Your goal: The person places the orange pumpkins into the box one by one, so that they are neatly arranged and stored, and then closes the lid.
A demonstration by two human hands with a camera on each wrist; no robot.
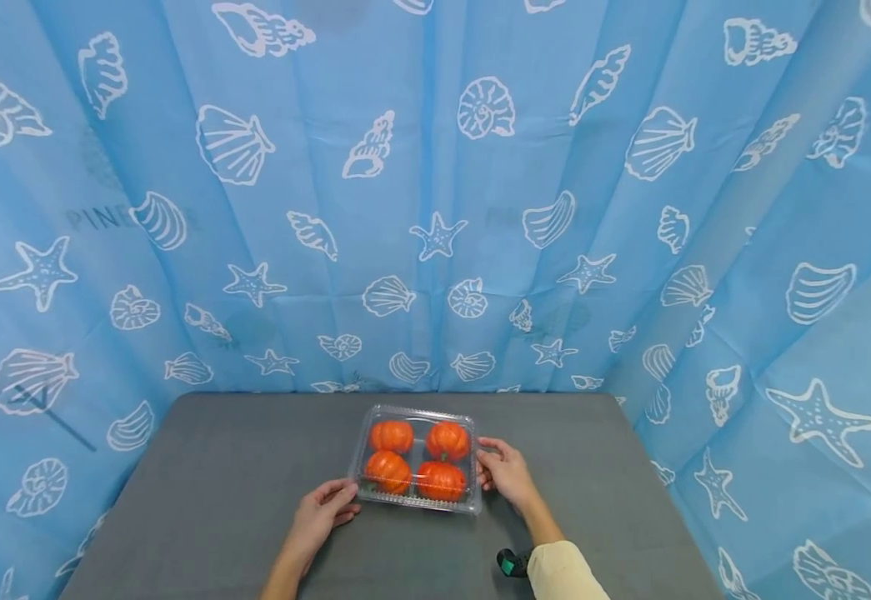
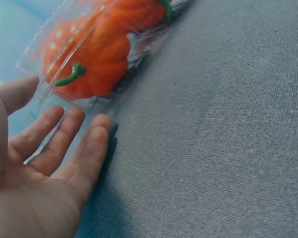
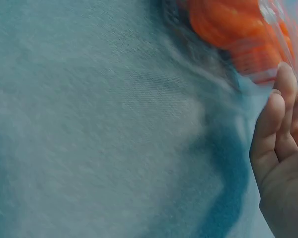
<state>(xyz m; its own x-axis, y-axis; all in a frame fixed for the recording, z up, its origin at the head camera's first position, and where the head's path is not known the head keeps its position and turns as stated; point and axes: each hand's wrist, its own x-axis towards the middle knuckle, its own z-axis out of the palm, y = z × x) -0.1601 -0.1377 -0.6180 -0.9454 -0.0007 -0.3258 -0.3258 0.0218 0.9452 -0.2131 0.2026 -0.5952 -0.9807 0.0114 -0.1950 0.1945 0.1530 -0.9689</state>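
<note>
A clear hinged plastic box [image 1: 413,446] holds several small orange toy pumpkins [image 1: 448,441] with green stems. Its lid lies over them. At the box's near left corner is my left hand [image 1: 322,514], thumb above the rim and fingers lower. The left wrist view shows those fingers [image 2: 69,129] fairly straight, with a gap between them and the thumb. My right hand [image 1: 506,473] touches the box's right edge. In the right wrist view its fingertips [image 3: 284,79] lie against the clear plastic, and the thumb is partly out of frame.
A grey cloth-covered table [image 1: 255,467] lies under the box. Behind and at both sides hangs a blue curtain [image 1: 435,192] printed with white shells and starfish. A dark strap-like item [image 1: 512,563] with a green patch sits by the cream right sleeve [image 1: 566,571].
</note>
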